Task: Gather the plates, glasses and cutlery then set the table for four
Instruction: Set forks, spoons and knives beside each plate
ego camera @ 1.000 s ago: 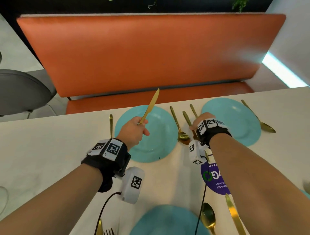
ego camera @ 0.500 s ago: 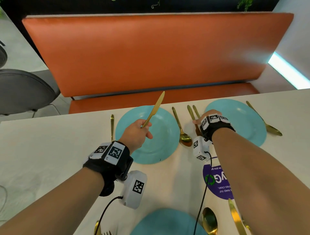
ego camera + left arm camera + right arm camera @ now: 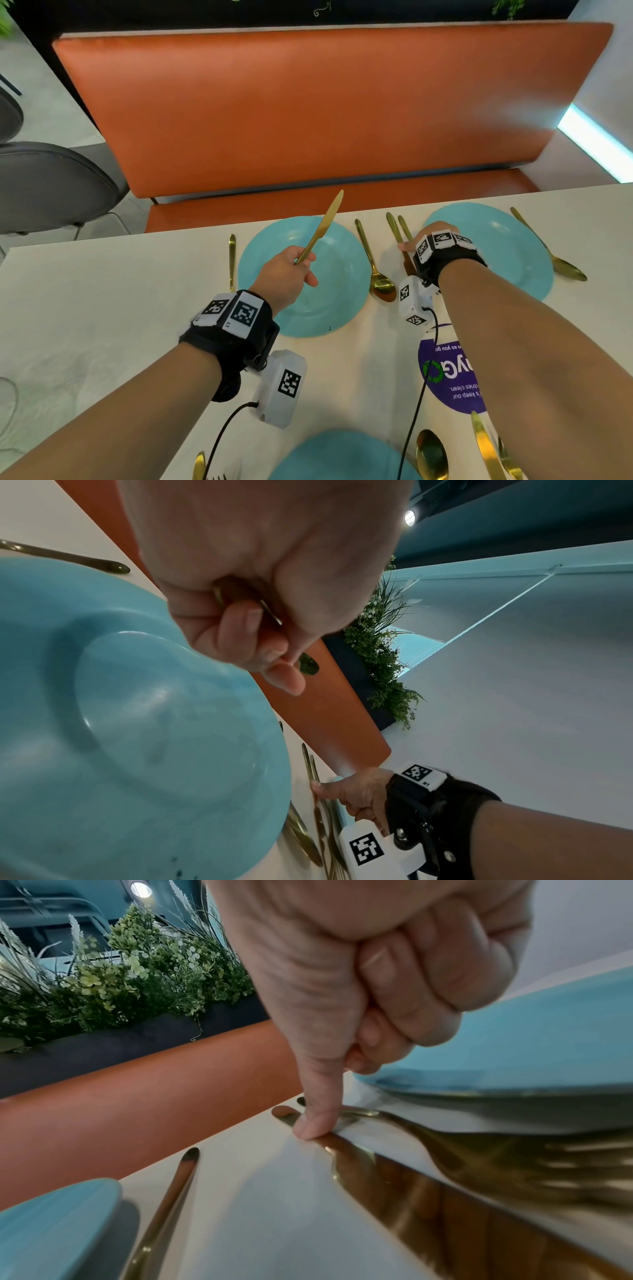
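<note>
My left hand grips a gold knife by its handle, blade pointing up and away, above the far left teal plate. The left wrist view shows the fingers curled round the handle end. My right hand is down on the table between the two far plates. Its fingers are curled and its thumb presses on the handle of a gold knife lying there, with a gold fork right beside it. A gold spoon lies just left of them.
The far right teal plate has a gold spoon on its right. A gold fork lies left of the far left plate. Near me lie a third teal plate, a spoon, a knife and a purple sticker. An orange bench runs behind the table.
The head view has shifted a little. Both hands keep their places: the left still holds the knife over the plate, the right stays on the cutlery between the plates.
</note>
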Available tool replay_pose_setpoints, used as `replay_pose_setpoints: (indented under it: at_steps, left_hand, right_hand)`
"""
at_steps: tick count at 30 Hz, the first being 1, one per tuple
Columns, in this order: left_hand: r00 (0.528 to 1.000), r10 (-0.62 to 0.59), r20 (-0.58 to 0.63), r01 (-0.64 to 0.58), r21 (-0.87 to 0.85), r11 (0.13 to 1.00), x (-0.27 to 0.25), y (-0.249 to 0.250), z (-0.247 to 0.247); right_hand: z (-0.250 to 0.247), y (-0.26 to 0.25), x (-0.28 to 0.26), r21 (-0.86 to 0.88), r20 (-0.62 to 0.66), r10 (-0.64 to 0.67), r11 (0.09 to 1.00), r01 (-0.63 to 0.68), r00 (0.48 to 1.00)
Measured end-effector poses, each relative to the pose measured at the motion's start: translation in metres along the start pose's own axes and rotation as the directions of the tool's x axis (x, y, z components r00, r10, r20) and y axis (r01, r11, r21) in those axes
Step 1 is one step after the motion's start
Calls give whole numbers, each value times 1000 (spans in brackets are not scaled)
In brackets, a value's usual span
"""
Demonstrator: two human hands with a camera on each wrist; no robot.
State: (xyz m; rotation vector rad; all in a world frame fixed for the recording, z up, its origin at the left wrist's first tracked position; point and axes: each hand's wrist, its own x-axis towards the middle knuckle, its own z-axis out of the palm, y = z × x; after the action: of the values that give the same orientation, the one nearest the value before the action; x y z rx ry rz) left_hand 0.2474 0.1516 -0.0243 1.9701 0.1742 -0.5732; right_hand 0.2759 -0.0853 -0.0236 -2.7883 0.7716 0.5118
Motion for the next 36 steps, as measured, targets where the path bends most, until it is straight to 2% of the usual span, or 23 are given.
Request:
replay_pose_setpoints:
  at_steps: [13, 21, 33, 36]
  left_hand:
    - [1000, 11, 4, -11, 23, 1000, 5, -2, 1]
    - [1000, 14, 16, -14, 14, 1000, 6, 0, 4]
    - [1000, 14, 10, -14, 32, 999, 6, -6, 4]
    - [1000, 2, 8, -2, 33, 999, 4, -7, 4]
  right_hand:
    - [-7, -2, -7, -101, 52, -46, 994, 51, 998]
    - [-5, -3, 0, -50, -1, -22, 999, 22, 1000]
    - [1, 3, 6, -28, 10, -26, 999, 26, 1000]
    - [-2, 1, 9, 58, -38, -5, 998, 7, 999]
